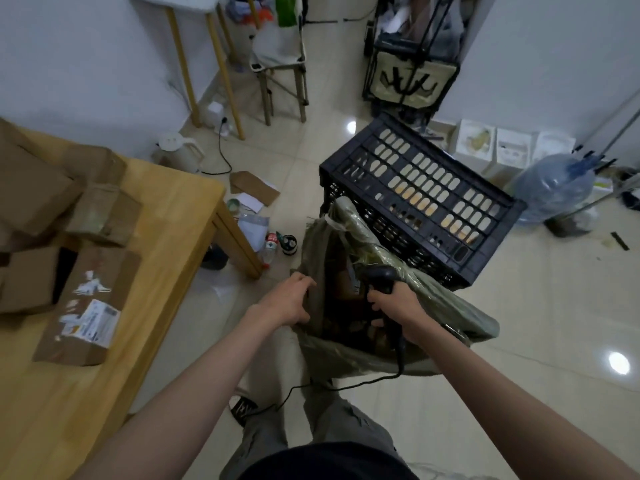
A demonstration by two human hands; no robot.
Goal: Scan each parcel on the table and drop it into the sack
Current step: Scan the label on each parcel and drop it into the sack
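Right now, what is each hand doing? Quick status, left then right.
Left hand: fingers curled on the near-left rim of the sack, apparently holding it open.
Right hand: grips the black scanner over the sack's mouth.

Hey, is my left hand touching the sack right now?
Touching. The head view shows the left hand with its fingers curled over the sack's left rim, holding the mouth open, no gap visible.
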